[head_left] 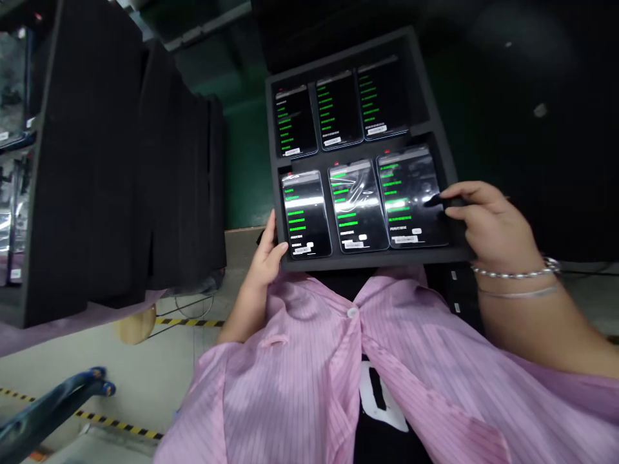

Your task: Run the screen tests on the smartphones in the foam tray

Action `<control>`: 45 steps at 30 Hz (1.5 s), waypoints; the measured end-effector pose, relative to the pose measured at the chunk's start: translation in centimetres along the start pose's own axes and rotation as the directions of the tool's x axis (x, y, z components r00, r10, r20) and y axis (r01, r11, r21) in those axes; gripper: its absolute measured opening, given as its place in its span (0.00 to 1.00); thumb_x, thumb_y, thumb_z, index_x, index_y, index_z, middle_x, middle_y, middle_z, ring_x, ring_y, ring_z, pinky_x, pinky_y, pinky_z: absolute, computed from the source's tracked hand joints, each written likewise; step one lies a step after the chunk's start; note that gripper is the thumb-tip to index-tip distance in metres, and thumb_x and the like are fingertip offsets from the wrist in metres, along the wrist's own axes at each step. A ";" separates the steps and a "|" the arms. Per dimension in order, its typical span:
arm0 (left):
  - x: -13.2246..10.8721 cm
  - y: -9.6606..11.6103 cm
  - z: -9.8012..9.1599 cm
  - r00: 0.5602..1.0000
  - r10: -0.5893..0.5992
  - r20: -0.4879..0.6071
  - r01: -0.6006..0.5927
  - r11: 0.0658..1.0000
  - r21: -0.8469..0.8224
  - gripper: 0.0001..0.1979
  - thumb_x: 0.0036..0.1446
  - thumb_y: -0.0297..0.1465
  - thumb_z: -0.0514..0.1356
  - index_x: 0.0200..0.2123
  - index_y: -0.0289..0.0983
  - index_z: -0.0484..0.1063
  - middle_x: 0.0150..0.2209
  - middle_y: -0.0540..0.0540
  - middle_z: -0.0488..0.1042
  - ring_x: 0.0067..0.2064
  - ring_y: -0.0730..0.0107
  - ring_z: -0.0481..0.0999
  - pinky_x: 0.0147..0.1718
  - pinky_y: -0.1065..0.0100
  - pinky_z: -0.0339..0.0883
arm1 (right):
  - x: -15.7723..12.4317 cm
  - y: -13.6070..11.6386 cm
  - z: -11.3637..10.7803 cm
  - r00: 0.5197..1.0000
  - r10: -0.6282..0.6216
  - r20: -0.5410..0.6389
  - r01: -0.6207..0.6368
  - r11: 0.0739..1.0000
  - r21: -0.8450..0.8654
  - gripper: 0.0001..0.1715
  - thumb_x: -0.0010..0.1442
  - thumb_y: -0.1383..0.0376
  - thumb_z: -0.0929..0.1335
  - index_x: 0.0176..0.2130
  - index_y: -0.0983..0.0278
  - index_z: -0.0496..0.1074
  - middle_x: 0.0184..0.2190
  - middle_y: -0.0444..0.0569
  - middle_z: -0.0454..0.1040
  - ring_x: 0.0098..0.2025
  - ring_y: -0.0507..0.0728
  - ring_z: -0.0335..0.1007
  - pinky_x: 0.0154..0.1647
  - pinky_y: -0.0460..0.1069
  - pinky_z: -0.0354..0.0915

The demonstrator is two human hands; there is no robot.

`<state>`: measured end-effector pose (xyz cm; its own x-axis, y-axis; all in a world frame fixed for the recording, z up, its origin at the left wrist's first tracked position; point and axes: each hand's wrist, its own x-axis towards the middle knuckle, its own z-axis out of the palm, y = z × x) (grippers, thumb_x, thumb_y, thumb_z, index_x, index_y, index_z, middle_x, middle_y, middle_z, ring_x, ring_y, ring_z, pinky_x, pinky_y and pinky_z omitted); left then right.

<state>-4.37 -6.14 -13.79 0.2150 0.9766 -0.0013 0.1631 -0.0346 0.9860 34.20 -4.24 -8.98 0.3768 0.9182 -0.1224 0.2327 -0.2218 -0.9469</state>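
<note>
A black foam tray (348, 153) lies in front of me, tilted slightly, holding two rows of three smartphones. Their lit black screens show lines of green text, with white labels near the bottom. My left hand (265, 258) grips the tray's lower left edge, thumb on the rim. At the right side my right hand (498, 225) has thumb and forefinger pinched close together beside the lower right phone (409, 196). A small dark shape shows at those fingertips; whether it is an object or a reflection is unclear. Glare and wrinkled film lie over the lower middle phone (358, 206).
More black foam trays (111, 161) stand on edge in a row at the left, some with phones in them. Below the tray is a dark green surface (246, 161). A wooden stool (135, 325) and another person's legs (58, 399) are at the lower left.
</note>
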 end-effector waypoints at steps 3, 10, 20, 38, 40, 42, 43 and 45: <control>-0.6 0.4 -0.1 1.000 -0.008 0.004 0.008 0.998 0.069 0.37 0.73 0.50 0.57 0.78 0.58 0.46 0.81 0.52 0.48 0.81 0.53 0.48 0.80 0.49 0.44 | 0.0 0.4 -0.6 0.994 -0.063 0.085 0.062 0.998 0.016 0.25 0.47 0.62 0.70 0.47 0.53 0.79 0.51 0.47 0.81 0.61 0.67 0.74 0.67 0.68 0.66; 2.9 7.1 -1.5 0.950 0.294 -0.102 -0.184 0.795 0.578 0.34 0.73 0.50 0.57 0.77 0.56 0.51 0.80 0.45 0.49 0.80 0.48 0.52 0.76 0.45 0.55 | 2.5 -5.6 -1.0 0.684 -0.707 0.180 0.724 0.627 -0.289 0.28 0.63 0.64 0.69 0.62 0.52 0.75 0.66 0.52 0.73 0.70 0.69 0.67 0.74 0.70 0.60; 17.0 7.7 -0.2 0.998 -0.006 -0.059 0.053 0.519 0.853 0.30 0.67 0.56 0.61 0.64 0.44 0.73 0.78 0.38 0.53 0.80 0.32 0.44 0.75 0.33 0.47 | 12.9 -6.5 10.0 0.730 -0.425 0.536 0.677 0.559 -0.479 0.20 0.67 0.54 0.69 0.55 0.57 0.79 0.63 0.59 0.71 0.69 0.82 0.60 0.70 0.87 0.43; 21.5 6.1 -1.1 0.960 0.139 -0.243 0.084 0.684 0.725 0.29 0.67 0.46 0.65 0.66 0.42 0.67 0.72 0.37 0.66 0.75 0.51 0.62 0.73 0.52 0.61 | 14.9 -8.5 12.0 0.724 -0.574 0.383 0.685 0.663 -0.302 0.25 0.65 0.68 0.62 0.58 0.53 0.72 0.65 0.51 0.72 0.73 0.72 0.60 0.78 0.78 0.42; 21.1 6.3 -1.0 0.953 0.127 -0.275 0.112 0.697 0.709 0.25 0.66 0.41 0.65 0.63 0.42 0.69 0.70 0.38 0.69 0.72 0.53 0.67 0.69 0.55 0.66 | 14.8 -8.7 12.1 0.711 -0.567 0.416 0.690 0.675 -0.260 0.25 0.63 0.69 0.63 0.57 0.54 0.72 0.60 0.51 0.77 0.67 0.69 0.69 0.79 0.77 0.42; 20.9 6.6 -0.8 0.950 0.108 -0.293 0.143 0.684 0.715 0.22 0.65 0.38 0.66 0.60 0.44 0.72 0.70 0.41 0.69 0.71 0.53 0.69 0.66 0.56 0.70 | 15.2 -8.6 12.4 0.705 -0.553 0.444 0.687 0.687 -0.236 0.25 0.60 0.70 0.63 0.55 0.56 0.72 0.56 0.50 0.79 0.62 0.68 0.73 0.79 0.76 0.42; 20.9 6.9 -0.7 0.950 0.099 -0.295 0.155 0.671 0.725 0.21 0.64 0.37 0.66 0.59 0.44 0.73 0.70 0.41 0.68 0.71 0.52 0.69 0.65 0.55 0.71 | 15.5 -8.4 12.6 0.705 -0.545 0.454 0.684 0.692 -0.231 0.24 0.60 0.70 0.63 0.54 0.56 0.72 0.55 0.50 0.80 0.61 0.67 0.74 0.79 0.76 0.43; 21.0 7.3 -0.6 0.951 0.082 -0.297 0.177 0.644 0.744 0.19 0.63 0.37 0.67 0.57 0.44 0.75 0.71 0.42 0.67 0.70 0.50 0.70 0.63 0.55 0.73 | 16.0 -8.0 13.0 0.706 -0.535 0.465 0.681 0.693 -0.236 0.24 0.59 0.71 0.63 0.53 0.57 0.72 0.53 0.50 0.81 0.61 0.67 0.75 0.79 0.76 0.44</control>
<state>0.75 14.25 -6.56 -0.0683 0.9893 0.1288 0.8597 -0.0071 0.5108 26.70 16.51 -7.20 -0.2752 0.9190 0.2822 0.6293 0.3941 -0.6699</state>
